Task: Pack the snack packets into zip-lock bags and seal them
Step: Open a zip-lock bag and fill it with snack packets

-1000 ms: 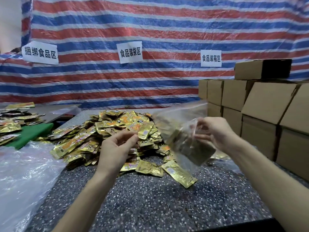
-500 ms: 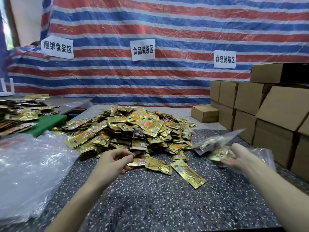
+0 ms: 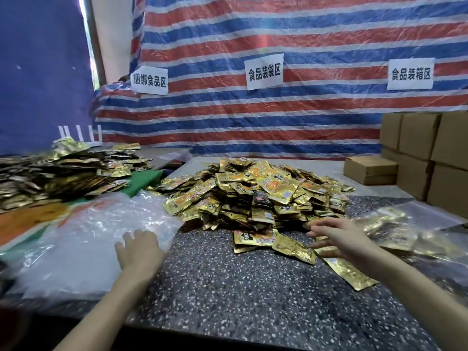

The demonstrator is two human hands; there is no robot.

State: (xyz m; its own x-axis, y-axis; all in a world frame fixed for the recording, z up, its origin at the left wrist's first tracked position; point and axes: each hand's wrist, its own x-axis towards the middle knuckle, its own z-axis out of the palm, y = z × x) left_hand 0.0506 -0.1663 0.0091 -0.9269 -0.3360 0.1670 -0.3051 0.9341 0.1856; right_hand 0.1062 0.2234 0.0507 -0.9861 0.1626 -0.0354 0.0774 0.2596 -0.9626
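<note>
Right of the big pile of snack packets (image 3: 258, 193), clear filled zip-lock bags (image 3: 395, 231) lie flat on the bench (image 3: 228, 287) with gold packets showing through the film. They are too blurred to tell whether they are sealed. Left of the pile lies a crumpled heap of clear plastic (image 3: 83, 239). The left hand (image 3: 139, 249) rests on its near edge, fingers relaxed and gripping nothing. Behind and to the right of the pile stand brown cardboard boxes (image 3: 430, 153), flaps down.

The right hand (image 3: 336, 239) is at the pile's near right edge, fingers spread straight over loose packets and holding none. Whether it is touching them cannot be told. Just below it, one loose gold packet (image 3: 349, 272) lies flat, its long axis slanting from the pile toward the near right. Another packet (image 3: 293, 247) lies flat just left of that hand.
</note>
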